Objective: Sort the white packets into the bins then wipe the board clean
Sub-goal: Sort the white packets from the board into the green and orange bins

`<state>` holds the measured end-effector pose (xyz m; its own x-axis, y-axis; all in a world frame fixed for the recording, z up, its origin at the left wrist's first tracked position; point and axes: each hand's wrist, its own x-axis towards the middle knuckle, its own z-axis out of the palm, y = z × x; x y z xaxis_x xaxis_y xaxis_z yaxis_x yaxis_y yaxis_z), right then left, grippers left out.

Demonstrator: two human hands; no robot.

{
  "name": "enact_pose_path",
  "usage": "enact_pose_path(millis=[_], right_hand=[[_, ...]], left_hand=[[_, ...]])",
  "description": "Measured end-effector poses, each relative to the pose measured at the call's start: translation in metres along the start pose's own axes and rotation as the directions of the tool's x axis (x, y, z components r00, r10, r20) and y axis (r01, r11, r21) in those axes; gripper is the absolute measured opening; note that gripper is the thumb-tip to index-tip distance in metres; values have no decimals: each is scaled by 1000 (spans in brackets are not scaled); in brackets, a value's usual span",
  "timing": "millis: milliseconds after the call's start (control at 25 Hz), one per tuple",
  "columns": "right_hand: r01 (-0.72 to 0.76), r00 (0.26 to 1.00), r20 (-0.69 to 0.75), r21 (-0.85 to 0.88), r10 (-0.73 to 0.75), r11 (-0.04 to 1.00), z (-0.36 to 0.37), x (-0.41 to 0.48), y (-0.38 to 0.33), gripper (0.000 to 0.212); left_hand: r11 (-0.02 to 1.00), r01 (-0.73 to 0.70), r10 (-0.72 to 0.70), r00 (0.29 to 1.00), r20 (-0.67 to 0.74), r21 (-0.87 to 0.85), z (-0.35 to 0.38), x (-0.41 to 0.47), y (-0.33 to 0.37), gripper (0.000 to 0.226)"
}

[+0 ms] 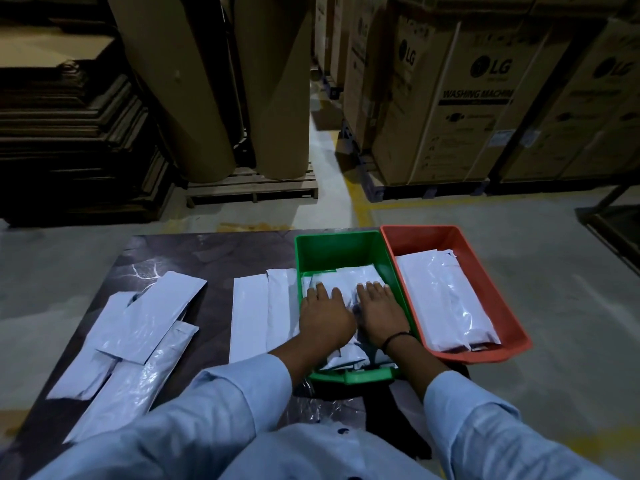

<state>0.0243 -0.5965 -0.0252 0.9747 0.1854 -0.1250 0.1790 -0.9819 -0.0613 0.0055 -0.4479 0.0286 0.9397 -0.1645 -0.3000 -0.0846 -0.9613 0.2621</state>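
Observation:
On the dark board (pixel 214 258) stand a green bin (pixel 332 249) and, to its right, an orange bin (pixel 485 271). White packets (pixel 349 277) fill the green bin; my left hand (pixel 325 315) and my right hand (pixel 381 311) press flat on them, fingers straight, side by side. More white packets (pixel 446 299) lie stacked in the orange bin. Two long packets (pixel 258 313) lie on the board just left of the green bin. A loose heap of several packets (pixel 138 330) covers the board's left part.
Beyond the board's far edge, big brown paper rolls (pixel 194 84) stand on a wooden pallet (pixel 252 188). Flat cardboard stacks (pixel 69 126) are at the far left, washing-machine cartons (pixel 460 98) at the far right. Grey floor surrounds the board.

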Motion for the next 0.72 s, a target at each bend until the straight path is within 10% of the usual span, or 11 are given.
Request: enact_pose_path(millis=[360, 720], right_hand=[[10, 999, -32, 76, -8, 997, 4, -4, 4, 70], [46, 981, -191, 101, -26, 994, -16, 10, -7, 67]], left_hand=[[999, -6, -6, 972, 234, 49, 12, -13, 12, 67], [998, -62, 66, 973, -223, 25, -8, 1, -23, 61]])
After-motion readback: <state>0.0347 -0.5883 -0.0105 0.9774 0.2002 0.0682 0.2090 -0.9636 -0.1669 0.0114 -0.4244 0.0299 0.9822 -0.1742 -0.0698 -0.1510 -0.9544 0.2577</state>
